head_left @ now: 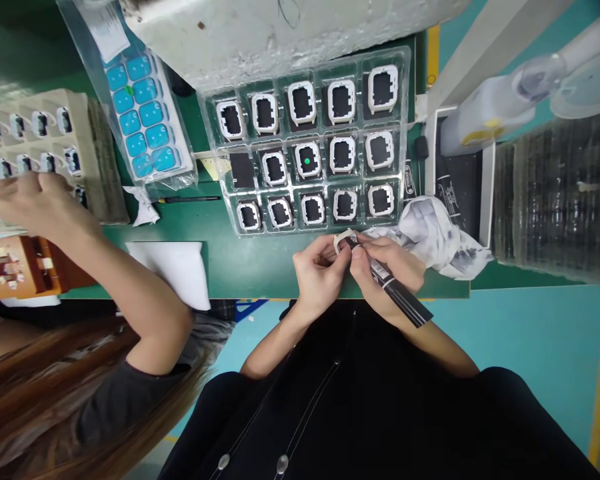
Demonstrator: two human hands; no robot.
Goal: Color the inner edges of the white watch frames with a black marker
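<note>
My left hand point(320, 273) is closed around a small white watch-case frame point(342, 239) near the front edge of the green table. In my right hand point(387, 263) is a black marker pen point(403, 301), its barrel slanting down to the right and its tip end at the frame. The exact contact is hidden by my fingers. Just beyond my hands lies a clear plastic tray point(260, 230) with several white frames like it, one in most compartments. One compartment at the left of the middle row shows only a dark insert point(242, 171).
A crumpled white cloth point(437, 237) lies right of my hands. Further right are a white box point(486, 200), a bottle point(490, 110) and stacked trays point(555, 200). At left, a co-worker's arm point(130, 280) reaches over a beige tray point(93, 147). Blue pieces point(153, 113) lie in a bagged tray.
</note>
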